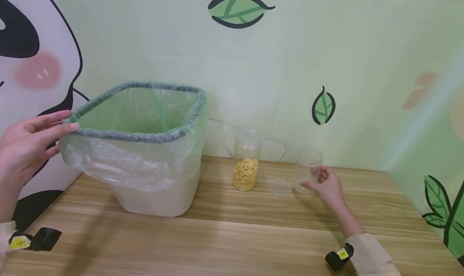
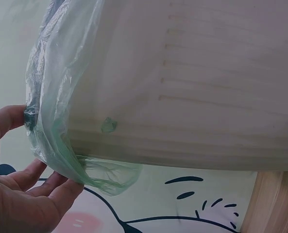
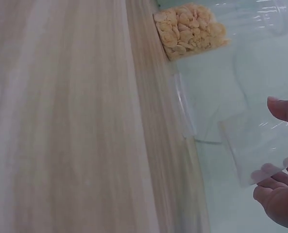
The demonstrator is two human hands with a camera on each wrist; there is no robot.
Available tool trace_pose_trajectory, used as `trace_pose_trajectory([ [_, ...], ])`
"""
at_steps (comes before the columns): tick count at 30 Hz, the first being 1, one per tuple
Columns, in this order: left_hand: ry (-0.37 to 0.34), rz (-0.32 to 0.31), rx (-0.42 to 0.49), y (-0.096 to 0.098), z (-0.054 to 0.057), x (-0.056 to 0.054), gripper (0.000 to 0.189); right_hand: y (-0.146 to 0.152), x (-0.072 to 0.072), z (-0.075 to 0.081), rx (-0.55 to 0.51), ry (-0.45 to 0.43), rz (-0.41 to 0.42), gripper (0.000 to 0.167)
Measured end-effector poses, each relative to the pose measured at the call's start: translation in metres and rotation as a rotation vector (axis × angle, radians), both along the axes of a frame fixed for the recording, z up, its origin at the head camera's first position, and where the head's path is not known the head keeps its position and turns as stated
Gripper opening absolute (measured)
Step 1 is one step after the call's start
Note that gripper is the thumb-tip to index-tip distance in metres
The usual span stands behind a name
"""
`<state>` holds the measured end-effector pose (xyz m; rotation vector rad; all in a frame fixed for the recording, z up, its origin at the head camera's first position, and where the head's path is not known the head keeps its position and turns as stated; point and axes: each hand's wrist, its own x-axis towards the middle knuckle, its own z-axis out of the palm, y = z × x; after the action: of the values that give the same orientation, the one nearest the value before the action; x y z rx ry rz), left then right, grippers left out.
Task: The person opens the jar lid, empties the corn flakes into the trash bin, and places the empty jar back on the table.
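At the left stands a white trash bin (image 1: 156, 199) with a dark rim (image 1: 123, 135), lined with a thin green plastic bag (image 1: 119, 159). My left hand (image 1: 32, 143) pinches the bin's near left corner, with thumb and fingers on either side of the bag-covered rim; the left wrist view shows this hand (image 2: 34, 187) against the bag (image 2: 61, 97). My right hand (image 1: 328, 187) holds a clear, empty-looking jar (image 1: 306, 163) around its lower part. In the right wrist view, thumb and fingers lie on opposite sides of this jar (image 3: 255, 141), close over the tabletop.
Between bin and right hand stands a clear jar of yellow flakes (image 1: 245, 173). A round clear lid (image 1: 280, 187) lies on the wooden table (image 1: 232, 247) beside it. Behind the table rises a green wall covering (image 1: 246, 74) printed with leaves and a panda.
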<state>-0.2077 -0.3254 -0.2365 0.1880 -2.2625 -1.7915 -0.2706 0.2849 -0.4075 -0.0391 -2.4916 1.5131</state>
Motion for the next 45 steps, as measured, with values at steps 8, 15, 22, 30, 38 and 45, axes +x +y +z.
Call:
trace_pose_trajectory([
  [8, 0.007, -0.011, -0.004, 0.001, 0.001, 0.001, 0.077, 0.014, -0.020, -0.028, -0.054, -0.008, 0.014, 0.096],
  [15, 0.008, -0.011, 0.019, 0.009, 0.006, 0.007, 0.078, 0.002, -0.008, -0.012, -0.045, -0.070, 0.019, 0.090],
  [22, 0.007, -0.005, 0.017, 0.008, 0.005, 0.007, 0.078, -0.010, 0.004, 0.005, -0.063, -0.136, 0.014, 0.087],
  [30, 0.016, -0.006, 0.018, 0.002, 0.001, 0.002, 0.076, -0.014, 0.005, 0.003, -0.063, -0.136, 0.003, 0.075],
  [38, 0.016, -0.003, 0.023, 0.003, 0.002, 0.005, 0.075, -0.014, 0.003, 0.003, -0.057, -0.142, 0.004, 0.070],
  [45, 0.027, -0.012, 0.040, 0.002, 0.000, 0.003, 0.074, -0.010, 0.004, -0.001, -0.070, -0.168, 0.008, 0.085],
])
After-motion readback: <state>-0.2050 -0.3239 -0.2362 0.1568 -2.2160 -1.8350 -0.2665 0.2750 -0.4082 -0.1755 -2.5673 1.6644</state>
